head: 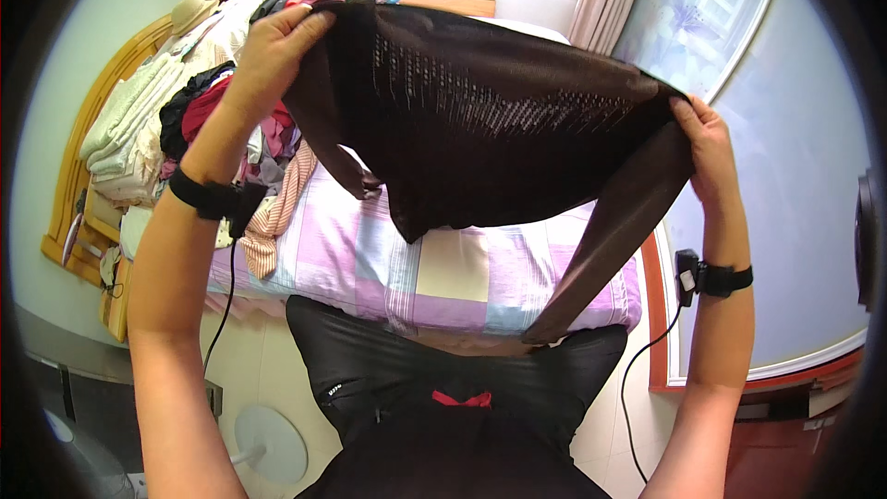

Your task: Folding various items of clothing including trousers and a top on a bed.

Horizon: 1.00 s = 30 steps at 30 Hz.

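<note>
A dark brown long-sleeved top (485, 166) with rows of shiny studs across its front hangs stretched between my two hands, above the bed. My left hand (280, 55) pinches it at the upper left corner, by one shoulder. The other shoulder is gripped by my right hand (707, 142), lower in the view. One sleeve dangles below my right hand towards my lap; the second hangs under my left hand. Beneath the top lies a plaid bedspread (450, 267) in purple, blue and cream.
A heap of mixed clothes (208, 111) and folded white bedding (132, 118) cover the bed's left side, beside a wooden headboard (104, 125). A straw hat (192, 12) rests on top. Cables run from both wrist straps. A round grey base (270, 445) stands on the floor.
</note>
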Tool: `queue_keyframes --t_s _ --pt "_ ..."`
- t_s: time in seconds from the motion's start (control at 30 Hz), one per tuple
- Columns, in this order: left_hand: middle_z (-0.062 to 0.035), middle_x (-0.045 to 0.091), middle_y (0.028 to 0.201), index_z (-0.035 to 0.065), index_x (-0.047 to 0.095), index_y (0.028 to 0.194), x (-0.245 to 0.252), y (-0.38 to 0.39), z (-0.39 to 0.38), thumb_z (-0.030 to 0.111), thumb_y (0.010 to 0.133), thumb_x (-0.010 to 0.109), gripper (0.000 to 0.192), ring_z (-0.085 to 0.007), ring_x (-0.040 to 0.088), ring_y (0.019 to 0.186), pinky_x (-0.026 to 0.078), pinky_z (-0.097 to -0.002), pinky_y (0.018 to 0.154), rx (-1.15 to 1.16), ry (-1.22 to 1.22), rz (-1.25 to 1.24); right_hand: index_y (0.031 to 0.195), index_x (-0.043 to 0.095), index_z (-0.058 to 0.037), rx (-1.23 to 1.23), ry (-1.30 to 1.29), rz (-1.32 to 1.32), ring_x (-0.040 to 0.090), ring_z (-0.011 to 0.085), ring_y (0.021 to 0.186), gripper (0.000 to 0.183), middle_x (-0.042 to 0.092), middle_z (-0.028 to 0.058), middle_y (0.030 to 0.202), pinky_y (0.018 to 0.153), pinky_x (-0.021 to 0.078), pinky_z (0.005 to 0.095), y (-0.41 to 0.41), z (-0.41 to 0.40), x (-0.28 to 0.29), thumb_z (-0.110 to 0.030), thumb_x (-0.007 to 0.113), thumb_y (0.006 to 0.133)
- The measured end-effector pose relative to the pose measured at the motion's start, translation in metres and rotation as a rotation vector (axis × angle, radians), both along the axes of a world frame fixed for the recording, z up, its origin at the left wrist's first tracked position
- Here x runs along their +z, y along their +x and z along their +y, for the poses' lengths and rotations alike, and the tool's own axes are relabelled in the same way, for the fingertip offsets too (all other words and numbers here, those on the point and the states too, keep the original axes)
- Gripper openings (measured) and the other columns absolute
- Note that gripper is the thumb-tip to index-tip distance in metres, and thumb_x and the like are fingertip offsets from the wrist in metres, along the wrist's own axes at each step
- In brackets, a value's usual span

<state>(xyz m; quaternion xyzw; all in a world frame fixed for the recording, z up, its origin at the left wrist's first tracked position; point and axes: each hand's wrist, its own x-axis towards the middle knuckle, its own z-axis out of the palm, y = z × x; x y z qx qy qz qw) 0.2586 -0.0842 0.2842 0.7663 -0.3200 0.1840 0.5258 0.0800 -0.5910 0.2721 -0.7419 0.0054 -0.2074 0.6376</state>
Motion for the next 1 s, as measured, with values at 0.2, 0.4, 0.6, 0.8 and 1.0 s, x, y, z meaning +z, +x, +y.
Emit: queue_keyframes --t_s 0.2,0.4,0.6,0.8,1.0 --pt "-0.0008 0.075 0.098 0.0004 0.075 0.110 0.074 -0.011 0.017 0.025 0.103 0.066 0.027 -0.0057 0.068 0.083 0.053 -0.0206 0.076 -0.130 -0.096 0.122 0.106 0.073 -0.0023 0.035 -0.106 -0.110 0.066 0.0067 0.074 0.020 0.073 0.0003 0.090 0.070 0.0538 0.0219 0.002 0.003 0.071 -0.021 0.071 0.101" --pt "-0.0060 0.075 0.107 0.0004 0.071 0.122 0.094 -0.029 0.042 0.019 0.103 0.062 0.029 -0.0126 0.071 0.100 0.055 -0.0255 0.093 -0.247 -0.001 -0.094 0.109 0.072 -0.0038 0.138 -0.128 -0.030 0.069 0.0089 0.080 0.017 0.074 0.0020 0.096 0.075 0.0569 0.0244 -0.006 -0.018 0.105 -0.017 0.072 0.099" --pt "-0.0155 0.055 0.149 0.0025 0.054 0.146 0.121 -0.028 0.101 -0.007 0.091 0.067 0.057 -0.0282 0.052 0.140 0.039 -0.0396 0.121 -0.386 0.086 -0.155 0.132 0.066 -0.0024 0.222 -0.242 -0.126 0.073 0.0152 0.100 0.039 0.075 0.0079 0.118 0.091 0.0581 0.0283 -0.007 -0.031 0.132 -0.027 0.069 0.102" --pt "-0.0157 0.077 0.091 -0.0050 0.072 0.105 0.137 -0.104 0.027 0.023 0.103 0.060 0.031 -0.0195 0.074 0.067 0.062 -0.0266 0.061 -0.089 -0.160 -0.067 0.132 0.068 -0.0054 0.046 -0.362 -0.301 0.073 0.0139 0.100 0.041 0.076 0.0050 0.118 0.091 0.0569 0.0289 -0.015 -0.074 0.156 -0.031 0.070 0.101" --pt "-0.0086 0.072 0.123 0.0030 0.066 0.132 0.115 0.001 0.046 0.029 0.105 0.062 0.038 -0.0155 0.070 0.109 0.054 -0.0300 0.099 -0.097 0.090 0.297 0.133 0.064 -0.0002 0.105 -0.363 -0.008 0.072 0.0144 0.099 0.039 0.073 0.0096 0.119 0.090 0.0583 0.0265 0.015 -0.045 0.143 -0.025 0.068 0.102"
